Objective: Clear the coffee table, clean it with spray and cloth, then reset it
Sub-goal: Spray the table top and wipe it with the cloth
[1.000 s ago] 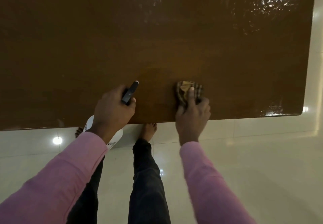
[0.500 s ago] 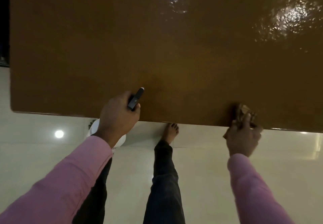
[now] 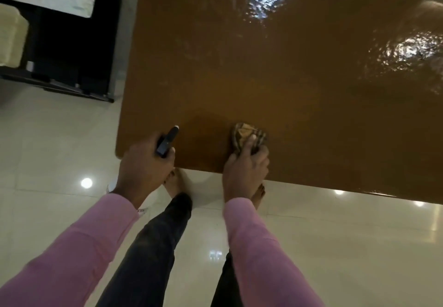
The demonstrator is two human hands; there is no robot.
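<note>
The glossy brown coffee table (image 3: 299, 86) fills the upper right, bare and wet-looking with light glints. My right hand (image 3: 245, 171) presses a small bunched checked cloth (image 3: 247, 135) onto the table near its front edge, fingers curled over it. My left hand (image 3: 143, 165) grips the spray bottle (image 3: 166, 142) by its black trigger head, held at the table's front left corner; the white bottle body is almost wholly hidden under the hand.
A dark low cabinet (image 3: 72, 50) with pale cushions stands at the upper left beside the table. Shiny cream floor tiles (image 3: 347, 246) spread below. My legs and bare feet stand close to the table's front edge.
My right hand slid the cloth along the front edge, right and then back left toward the spray bottle. The view shifted, showing the table's left corner and the cabinet.
</note>
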